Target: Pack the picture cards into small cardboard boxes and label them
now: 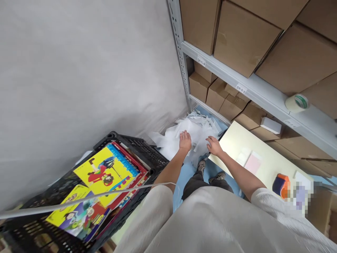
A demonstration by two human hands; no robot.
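Note:
My left hand [185, 141] reaches down toward a heap of white paper scraps [196, 131] on the blue floor, fingers spread and holding nothing. My right hand [214, 146] hovers close to the near corner of a cream-coloured table [237, 144], fingers loosely apart and empty. Both hands are above the scrap heap, a short way apart. My shoes [210, 172] show below them.
A black plastic crate [137, 146] at the left holds colourful books [105, 172]. Metal shelving [252, 89] with cardboard boxes fills the right, with a tape roll [297, 102] on it. A tape dispenser [281, 185] and pink paper [252, 163] lie on the table. A white wall stands left.

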